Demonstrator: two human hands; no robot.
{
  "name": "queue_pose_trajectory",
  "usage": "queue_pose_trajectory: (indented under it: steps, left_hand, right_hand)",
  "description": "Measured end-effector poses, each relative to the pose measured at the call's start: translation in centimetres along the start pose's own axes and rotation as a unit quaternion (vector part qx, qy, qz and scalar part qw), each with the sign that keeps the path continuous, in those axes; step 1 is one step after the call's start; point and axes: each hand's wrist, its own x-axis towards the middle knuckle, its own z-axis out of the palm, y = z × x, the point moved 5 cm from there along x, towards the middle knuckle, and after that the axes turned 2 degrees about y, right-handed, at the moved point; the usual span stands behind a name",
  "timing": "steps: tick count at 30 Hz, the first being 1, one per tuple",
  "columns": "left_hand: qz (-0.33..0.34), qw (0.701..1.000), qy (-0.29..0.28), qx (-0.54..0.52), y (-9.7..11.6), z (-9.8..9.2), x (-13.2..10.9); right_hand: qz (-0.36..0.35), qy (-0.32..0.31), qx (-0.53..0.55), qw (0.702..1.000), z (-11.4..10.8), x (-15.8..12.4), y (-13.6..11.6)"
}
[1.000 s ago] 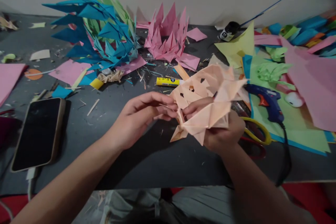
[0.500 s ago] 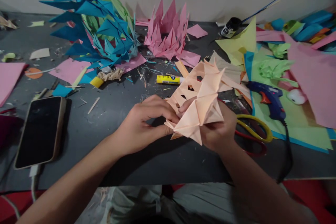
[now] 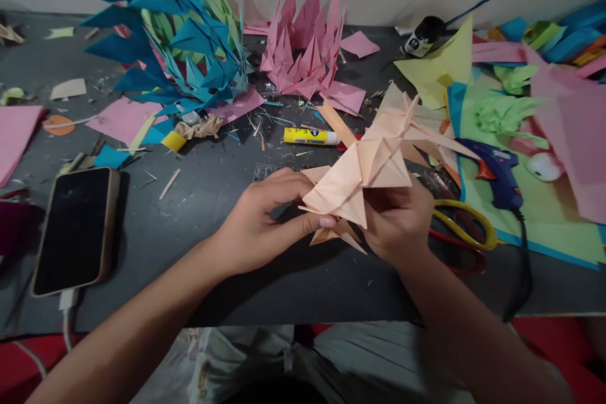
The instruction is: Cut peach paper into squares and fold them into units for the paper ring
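Observation:
A peach folded-paper ring with pointed tips [image 3: 353, 173] is held up over the front of the table between both hands. My left hand [image 3: 269, 211] pinches its left edge, the thumb stretched below a folded point and the fingers partly behind the paper. On the other side my right hand [image 3: 402, 221] grips it from beneath and behind, its fingertips largely hidden by the folds. Just right of that hand lie scissors [image 3: 466, 227] with yellow and red handles. A yellow glue stick [image 3: 310, 136] rests beyond the paper ring.
Blue and green spiky paper rings [image 3: 189, 44] and a pink one [image 3: 303, 44] stand at the back. A phone [image 3: 76, 227] on a cable lies left. Rightward are a blue glue gun [image 3: 502, 170], coloured sheets [image 3: 563, 139] and a black bottle [image 3: 423, 36] with a brush.
The peach paper ring has been tilted and turned in my hands, so its inner openings no longer show and a lower point shows beneath. The view has shifted slightly.

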Motion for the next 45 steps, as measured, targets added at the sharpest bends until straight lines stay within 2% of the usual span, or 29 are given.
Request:
queue_pose_trajectory:
  steps: [5, 9, 14, 19, 22, 29, 32, 36, 39, 42, 45]
  left_hand:
    - [-0.065, 0.995, 0.039, -0.064, -0.7, -0.1, -0.3]
    - [-0.097, 0.988, 0.035, -0.113, -0.8, -0.2, -0.2]
    - [-0.095, 0.985, 0.026, -0.140, -0.6, -0.2, 0.1]
    - [-0.092, 0.987, 0.039, -0.126, -0.6, -0.3, 0.0]
    - [-0.092, 0.986, 0.057, -0.127, -0.7, -0.4, -0.1]
    - [-0.104, 0.973, 0.104, -0.178, -0.9, -0.7, 0.0]
    - [-0.083, 0.971, 0.116, -0.190, -0.8, -0.7, 0.1]
    - [-0.053, 0.972, 0.159, -0.167, -0.2, -1.1, 0.0]
    - [-0.035, 0.981, 0.130, -0.141, 0.3, -0.9, 0.0]
    - [-0.021, 0.990, 0.090, -0.110, 0.6, -0.6, 0.0]
    - [-0.016, 0.994, 0.091, -0.066, 0.6, -0.6, -0.1]
  right_hand:
    - [0.026, -0.017, 0.008, 0.999, -0.1, 0.3, 0.2]
    - [0.038, -0.026, 0.011, 0.999, -0.1, 0.6, 0.2]
    - [0.055, -0.039, -0.001, 0.998, -0.1, 0.7, 0.2]
    - [0.079, -0.100, 0.018, 0.992, 0.2, 0.8, 0.4]
    - [0.091, -0.121, 0.027, 0.988, 0.4, 0.9, 0.4]
    - [0.096, -0.125, 0.073, 0.985, 0.5, 0.9, 0.6]
    - [0.072, -0.125, 0.060, 0.988, 0.5, 0.9, 0.3]
    - [0.001, -0.097, -0.015, 0.995, 0.2, 0.9, -0.3]
    - [-0.046, -0.099, -0.054, 0.993, -0.2, 0.8, -0.3]
    - [-0.076, -0.144, -0.060, 0.985, -0.4, 0.5, 0.2]
    - [-0.069, -0.123, -0.142, 0.980, -1.1, 0.0, 0.9]
